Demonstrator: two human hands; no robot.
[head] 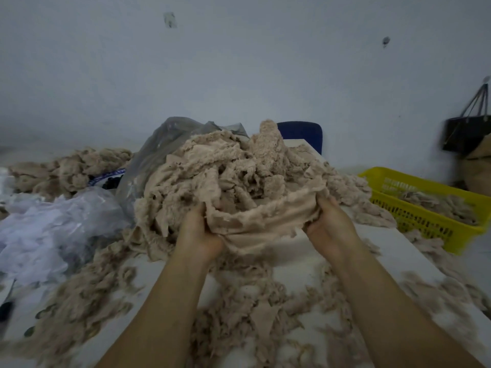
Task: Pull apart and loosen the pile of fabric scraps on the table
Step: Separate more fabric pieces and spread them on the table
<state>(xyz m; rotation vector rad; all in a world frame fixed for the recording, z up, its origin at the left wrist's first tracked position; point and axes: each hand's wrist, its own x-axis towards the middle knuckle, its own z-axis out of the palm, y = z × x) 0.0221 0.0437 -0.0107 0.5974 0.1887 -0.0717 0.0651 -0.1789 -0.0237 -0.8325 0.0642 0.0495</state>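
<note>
Both hands, left hand (198,232) and right hand (328,227), grip a big beige scrap (263,219) at the front of the pile (225,171) mid-table (287,264), so yanking hard could probably drag the whole clump off the edge.

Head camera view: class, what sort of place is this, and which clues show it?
Probably a small textile workshop: a large pile of beige fabric scraps on a white table, a yellow plastic basket holding more scraps, and plastic bags beside the pile.
</note>
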